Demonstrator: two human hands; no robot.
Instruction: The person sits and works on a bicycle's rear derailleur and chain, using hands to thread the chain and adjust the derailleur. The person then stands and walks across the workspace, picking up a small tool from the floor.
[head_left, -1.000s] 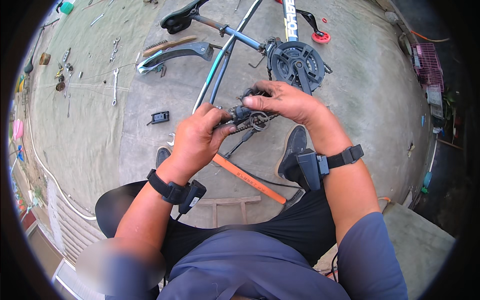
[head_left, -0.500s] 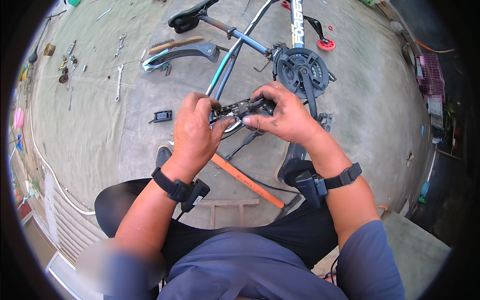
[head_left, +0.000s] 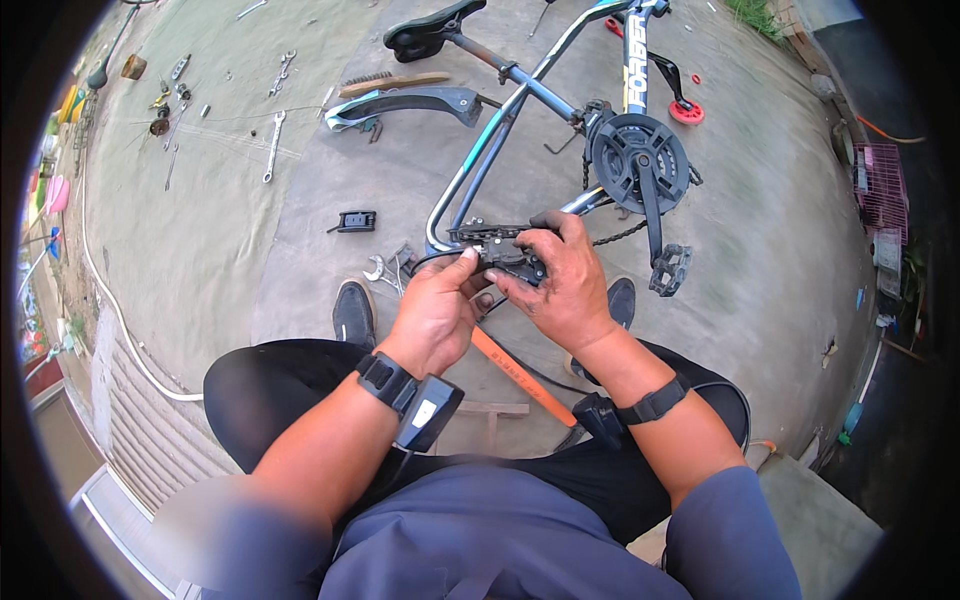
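Both hands clasp a black bicycle derailleur point(head_left: 505, 255) just below the crankset point(head_left: 640, 165): left hand point(head_left: 435, 315) pinching its end, right hand point(head_left: 562, 285) gripping its body.

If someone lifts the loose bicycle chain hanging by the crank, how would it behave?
The chain sags in a curve beside the chainring, so probably floppy, draping off the fingers. Its dark metal links suggest heavy for its size, perhaps greasy and slippery.
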